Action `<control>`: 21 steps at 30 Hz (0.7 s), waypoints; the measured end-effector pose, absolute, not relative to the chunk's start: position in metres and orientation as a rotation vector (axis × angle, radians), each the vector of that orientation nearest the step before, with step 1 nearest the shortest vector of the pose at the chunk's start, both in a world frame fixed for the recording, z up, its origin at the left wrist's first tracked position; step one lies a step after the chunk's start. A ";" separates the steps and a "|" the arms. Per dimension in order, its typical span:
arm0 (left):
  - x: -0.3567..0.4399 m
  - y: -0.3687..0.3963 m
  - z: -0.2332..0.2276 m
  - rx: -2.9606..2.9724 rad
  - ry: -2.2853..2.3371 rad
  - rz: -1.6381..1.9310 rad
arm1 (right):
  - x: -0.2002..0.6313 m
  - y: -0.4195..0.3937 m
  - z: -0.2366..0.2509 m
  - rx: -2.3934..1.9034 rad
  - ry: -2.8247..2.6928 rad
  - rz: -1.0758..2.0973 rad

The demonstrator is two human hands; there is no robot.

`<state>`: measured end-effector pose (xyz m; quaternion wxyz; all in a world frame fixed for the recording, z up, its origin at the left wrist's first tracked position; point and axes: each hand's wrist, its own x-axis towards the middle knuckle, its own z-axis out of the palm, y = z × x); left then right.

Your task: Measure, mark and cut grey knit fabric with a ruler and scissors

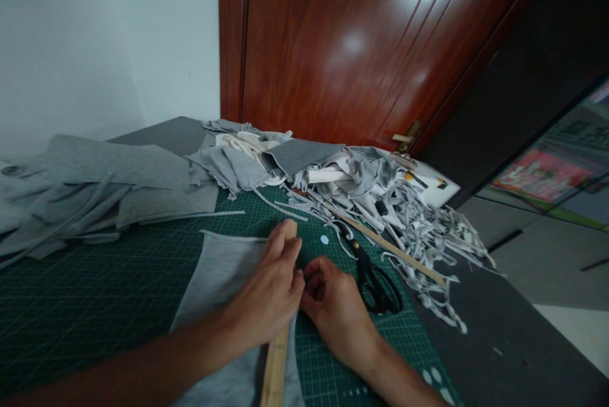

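A piece of light grey knit fabric lies on the green cutting mat, with a wooden ruler laid lengthwise over it near its right edge. My left hand grips the ruler towards its far end and presses it onto the cloth. Close against the left fingertips, my right hand is curled, thumb and fingers drawn together at the fabric's right edge. Whatever those fingers pinch is hidden. To the right of that hand rest black-handled scissors on the mat.
Grey fabric pieces are heaped at the left. Cloth scraps and thin cut strips pile up along the back and right, with a second wooden stick among them. Behind the table stand a white wall and a brown door.
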<state>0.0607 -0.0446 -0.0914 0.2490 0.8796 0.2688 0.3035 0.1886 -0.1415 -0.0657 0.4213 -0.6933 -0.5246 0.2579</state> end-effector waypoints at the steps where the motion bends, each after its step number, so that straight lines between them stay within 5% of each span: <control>1: 0.060 -0.048 -0.090 2.431 0.743 0.862 | 0.188 -0.143 -0.065 -1.752 -1.363 0.611; 21: 0.013 -0.014 -0.054 2.255 0.352 0.296 | 0.176 -0.179 -0.064 -1.822 -1.781 0.411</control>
